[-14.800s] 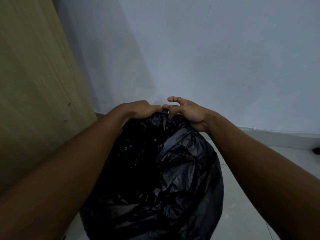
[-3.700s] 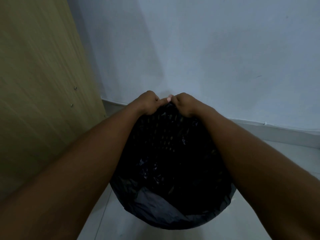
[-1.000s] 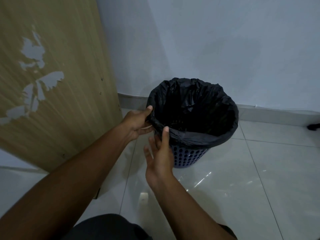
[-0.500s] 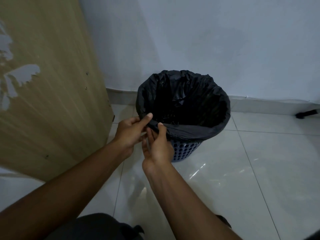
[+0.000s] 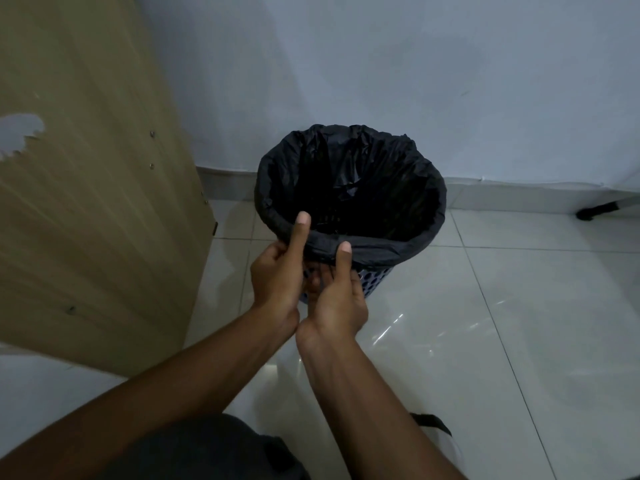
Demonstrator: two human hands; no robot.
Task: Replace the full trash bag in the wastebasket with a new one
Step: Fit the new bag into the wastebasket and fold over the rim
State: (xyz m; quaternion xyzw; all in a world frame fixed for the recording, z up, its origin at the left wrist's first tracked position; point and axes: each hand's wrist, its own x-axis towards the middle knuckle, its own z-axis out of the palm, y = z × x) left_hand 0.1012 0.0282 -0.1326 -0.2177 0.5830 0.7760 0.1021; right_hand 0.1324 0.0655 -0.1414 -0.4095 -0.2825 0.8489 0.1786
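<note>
— While both thumbs sit on the cuff of the bag (image 5: 381, 249), draw the slack down evenly. Your left grip (image 5: 277, 275) pinches the fold at the near-left of the rim, thumb on top and fingers curled beneath.
— Your right grip (image 5: 337, 299) pinches the same fold just beside it, thumb on the plastic. Its fingers are tucked under and mostly hidden. I think you'd do well to part the two and work round the rim rather than tug at one spot.
— Agreed. Thin film like this probably tears under a single hard pinch, so pull a little at a time and press the cuff flat against the bin (image 5: 377, 280).
— Now look at the bag itself. It is black, glossy and crinkled, with its mouth wide open and folded over the rim all the way round, as far as you can see. The far edge stands ragged and higher than the near one.
— The inside is dark, so you can't tell whether it reaches the bottom. To my eye it holds nothing, and the new liner seems nearly seated.
— Only a strip of the bin's blue, hole-punched wall shows below the cuff, right of your grips. The bin stands upright on the pale tiled floor (image 5: 485, 341), near the wall (image 5: 381, 64), with a wooden panel (image 5: 86, 202) close on the left.
</note>
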